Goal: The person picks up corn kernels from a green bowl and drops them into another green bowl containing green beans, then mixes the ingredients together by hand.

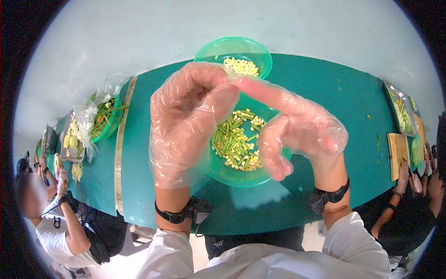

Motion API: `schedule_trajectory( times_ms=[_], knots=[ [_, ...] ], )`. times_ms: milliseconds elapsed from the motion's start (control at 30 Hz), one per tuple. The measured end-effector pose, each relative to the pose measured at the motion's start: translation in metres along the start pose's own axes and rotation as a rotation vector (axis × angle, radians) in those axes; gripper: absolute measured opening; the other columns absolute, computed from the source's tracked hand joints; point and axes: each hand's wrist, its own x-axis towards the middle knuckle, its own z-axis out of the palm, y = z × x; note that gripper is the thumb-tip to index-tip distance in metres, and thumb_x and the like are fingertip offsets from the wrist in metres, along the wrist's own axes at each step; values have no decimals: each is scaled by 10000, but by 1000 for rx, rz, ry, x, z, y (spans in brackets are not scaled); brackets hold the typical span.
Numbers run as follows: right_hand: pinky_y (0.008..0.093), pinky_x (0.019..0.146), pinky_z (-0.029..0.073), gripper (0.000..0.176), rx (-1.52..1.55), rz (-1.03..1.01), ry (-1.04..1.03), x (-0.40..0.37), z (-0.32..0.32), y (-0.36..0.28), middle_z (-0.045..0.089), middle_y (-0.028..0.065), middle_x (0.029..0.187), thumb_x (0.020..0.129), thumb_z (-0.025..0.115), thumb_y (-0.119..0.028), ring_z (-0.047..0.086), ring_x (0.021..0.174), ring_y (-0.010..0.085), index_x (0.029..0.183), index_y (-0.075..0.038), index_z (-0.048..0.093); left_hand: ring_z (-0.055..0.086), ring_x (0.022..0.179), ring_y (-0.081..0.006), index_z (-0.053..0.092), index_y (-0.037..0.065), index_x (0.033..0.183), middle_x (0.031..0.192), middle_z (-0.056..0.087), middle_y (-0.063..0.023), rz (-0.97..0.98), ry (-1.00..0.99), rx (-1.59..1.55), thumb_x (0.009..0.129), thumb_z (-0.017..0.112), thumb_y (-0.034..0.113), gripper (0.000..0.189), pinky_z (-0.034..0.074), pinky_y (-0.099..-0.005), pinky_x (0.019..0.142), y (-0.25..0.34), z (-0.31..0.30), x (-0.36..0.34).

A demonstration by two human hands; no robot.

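Note:
My left hand (188, 121), in a clear plastic glove, is raised with thumb and forefinger pinched together at the tips. My right hand (302, 121), gloved the same way, points its forefinger to that pinch and touches it; its other fingers are curled apart from the forefinger. Anything between the fingertips is too small to make out. Below and between the hands is a green bowl (241, 179) holding cut green beans (234, 142) and corn kernels (253, 162). Behind the fingertips stands another green bowl (211, 50) with pale yellow kernels (241, 66).
At the left, a green basket (111, 125) of greens and a tray (72, 139) of vegetables stand near a seated person (62, 228). A tray (400, 109) and a wooden board (397, 151) lie at the right, beside another person's hands (406, 181).

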Motion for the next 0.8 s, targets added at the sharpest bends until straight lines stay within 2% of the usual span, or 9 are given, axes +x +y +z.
schedule_trajectory(
  times_ms=[167, 267, 367, 467, 567, 667, 767, 800],
  knots=[
    [307, 526, 482, 1259, 86, -30, -12, -2, -1, 0, 656, 187, 755, 793, 713, -595, 631, 593, 225, 1480, 145, -40, 590, 837, -82, 644, 9, 940, 898, 650, -14, -8, -92, -54, 867, 656, 39, 80, 472, -227, 743, -6, -5, 3],
    [300, 528, 477, 1254, 204, -85, -98, -2, -6, 5, 661, 178, 756, 817, 683, -610, 627, 586, 211, 1463, 170, -57, 604, 847, -94, 643, 13, 944, 920, 659, -26, -87, -191, -172, 862, 657, 45, 89, 492, -249, 763, -2, -5, 3],
    [296, 530, 472, 1254, 321, -164, -167, -1, -8, 12, 668, 188, 772, 835, 656, -623, 624, 583, 207, 1449, 184, -82, 552, 762, -139, 621, 20, 955, 864, 611, -56, -23, -122, -27, 889, 618, 218, 208, 428, -259, 697, -1, 6, 1],
    [296, 531, 476, 1257, 345, -193, -195, 0, -9, 13, 672, 203, 791, 841, 646, -629, 625, 584, 211, 1445, 185, -96, 619, 836, -112, 662, 17, 973, 950, 663, -45, -98, -96, -219, 916, 636, 113, 115, 513, -267, 771, 4, 3, 1],
    [298, 525, 483, 1252, 305, -130, -231, 2, -10, 10, 671, 209, 791, 844, 644, -625, 627, 584, 215, 1445, 185, -99, 610, 788, -107, 666, 13, 980, 901, 659, -49, -66, -96, -164, 951, 615, 143, 142, 502, -254, 720, 3, 4, 2],
    [298, 514, 487, 1243, 301, -105, -215, 2, -6, 9, 668, 211, 776, 844, 648, -613, 626, 576, 215, 1446, 187, -89, 585, 716, -98, 663, 11, 968, 839, 648, -48, -17, -114, -248, 966, 612, 158, 156, 474, -239, 658, -10, 5, 1],
    [294, 500, 479, 1237, 330, -103, -141, -2, 0, 10, 664, 211, 750, 837, 652, -612, 624, 565, 216, 1448, 192, -62, 532, 644, -116, 612, 17, 990, 784, 602, -35, -83, -76, -301, 974, 600, 217, 202, 440, -238, 576, -8, 11, 0],
    [291, 494, 474, 1237, 323, -101, -127, -2, 0, 10, 663, 210, 740, 833, 653, -617, 623, 562, 217, 1449, 193, -52, 536, 643, -114, 625, 12, 983, 781, 608, -35, -90, -109, -375, 973, 607, 206, 195, 444, -237, 589, -9, 11, -1]
  ],
)
